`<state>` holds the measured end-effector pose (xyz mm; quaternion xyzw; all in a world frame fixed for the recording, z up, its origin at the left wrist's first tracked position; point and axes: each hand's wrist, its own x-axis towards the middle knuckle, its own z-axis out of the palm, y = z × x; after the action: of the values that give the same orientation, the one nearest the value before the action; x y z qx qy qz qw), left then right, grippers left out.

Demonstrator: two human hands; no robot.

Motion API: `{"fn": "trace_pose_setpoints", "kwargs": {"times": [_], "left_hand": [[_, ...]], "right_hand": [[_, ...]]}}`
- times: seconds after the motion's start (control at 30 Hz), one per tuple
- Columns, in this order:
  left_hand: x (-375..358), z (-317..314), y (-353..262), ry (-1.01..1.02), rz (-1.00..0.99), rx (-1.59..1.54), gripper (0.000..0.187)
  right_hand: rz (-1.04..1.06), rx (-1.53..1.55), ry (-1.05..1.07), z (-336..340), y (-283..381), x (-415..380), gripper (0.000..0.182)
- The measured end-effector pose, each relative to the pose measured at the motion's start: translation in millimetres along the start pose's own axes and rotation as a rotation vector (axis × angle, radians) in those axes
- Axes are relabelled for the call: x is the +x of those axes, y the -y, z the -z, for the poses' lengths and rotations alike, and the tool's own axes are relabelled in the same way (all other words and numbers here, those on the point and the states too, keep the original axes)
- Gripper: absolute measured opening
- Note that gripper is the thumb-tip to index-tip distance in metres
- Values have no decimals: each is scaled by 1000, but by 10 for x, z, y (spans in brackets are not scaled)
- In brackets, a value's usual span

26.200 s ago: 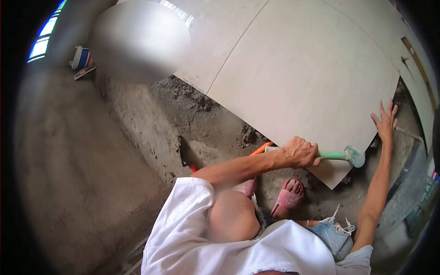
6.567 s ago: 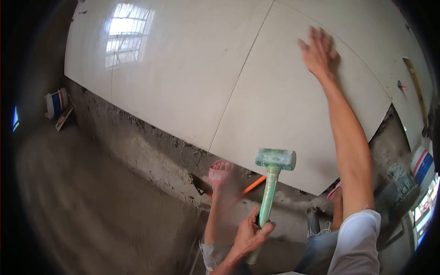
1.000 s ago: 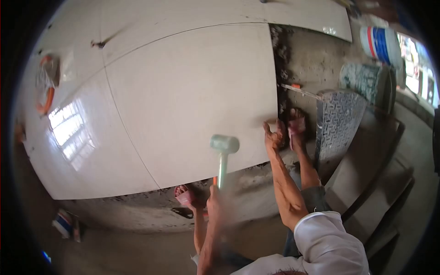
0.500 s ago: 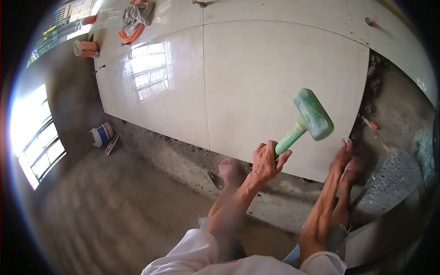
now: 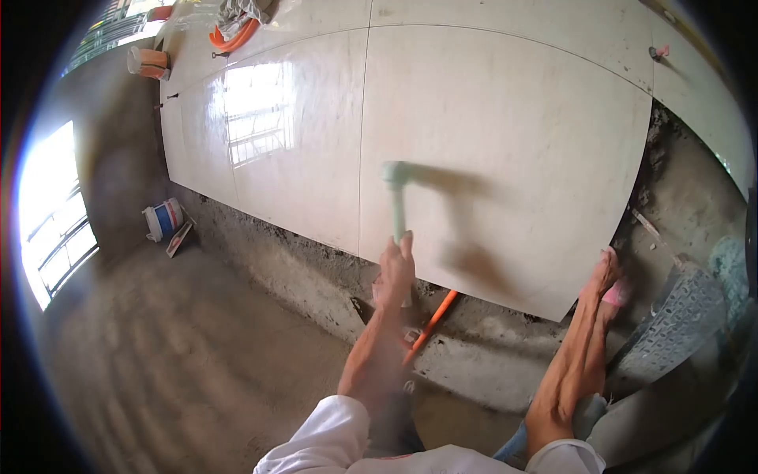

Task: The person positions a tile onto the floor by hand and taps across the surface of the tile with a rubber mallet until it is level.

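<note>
Left hand closing round green mallet handle low down — hovering blurred over big floor tile | right hand resting at tile's near corner, fingers loosely extended, holding nothing | judging tile stiff, heavy, glossy-slick, brittle — gripping by edges.

The green mallet, blurry, stands almost straight up over the big shiny cream tile, its head at the top near the tile's left edge.

- Left hand at lower centre of frame, blurred, fist closed, forearm reaching up.
- Right hand at lower right, fingers extended, arm straight.
</note>
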<state>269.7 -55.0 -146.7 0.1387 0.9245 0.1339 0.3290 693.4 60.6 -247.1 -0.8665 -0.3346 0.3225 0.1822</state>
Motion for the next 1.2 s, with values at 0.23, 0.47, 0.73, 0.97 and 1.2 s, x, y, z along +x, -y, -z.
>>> {"fn": "trace_pose_setpoints", "kwargs": {"times": [0.23,0.47,0.73,0.97,1.2], "left_hand": [[-284,257,-307,117,206,322,51],[-1799,1016,-189,483,-67,3,43],[-1802,1340,188,624,-131,-192,46],[-1392,1807,396,482,12,-367,44],[-1118,2075,202,454,227,-384,42]], "right_hand": [[155,-275,-108,-76,-98,-84,50],[718,-682,297,-857,363,-1716,70],[1529,-953,870,-1634,673,-2856,64],[1670,-871,683,-2987,1548,-3454,70],[1707,-855,694,-3184,1902,-3132,75]]}}
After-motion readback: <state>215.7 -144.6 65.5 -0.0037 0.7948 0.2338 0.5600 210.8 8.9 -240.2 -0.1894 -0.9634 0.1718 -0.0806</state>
